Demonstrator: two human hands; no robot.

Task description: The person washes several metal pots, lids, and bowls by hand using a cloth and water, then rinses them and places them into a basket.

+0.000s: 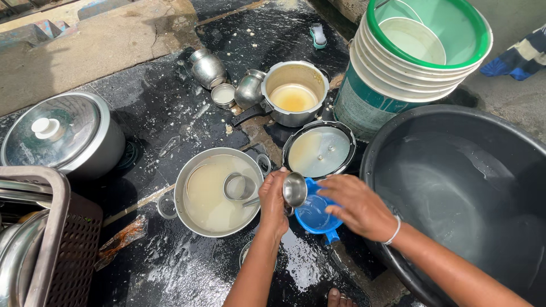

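My left hand (273, 200) grips a small steel cup (294, 189), tilted on its side over a blue plastic mug (314, 216) that holds water. My right hand (357, 206) hovers over the blue mug, fingers spread, close to the cup's mouth; I cannot tell whether it touches the mug. Just left of my left hand stands a wide steel pot (211, 193) full of cloudy water, with a steel ladle (239, 186) lying in it.
A large black tub (455, 187) with water sits at right, a stack of white and green buckets (409, 62) behind it. A pressure cooker (293, 94), its lid (318, 150), small steel pots (209, 69), a lidded cooker (62, 133) and a brown basket (57, 244) surround the wet black floor.
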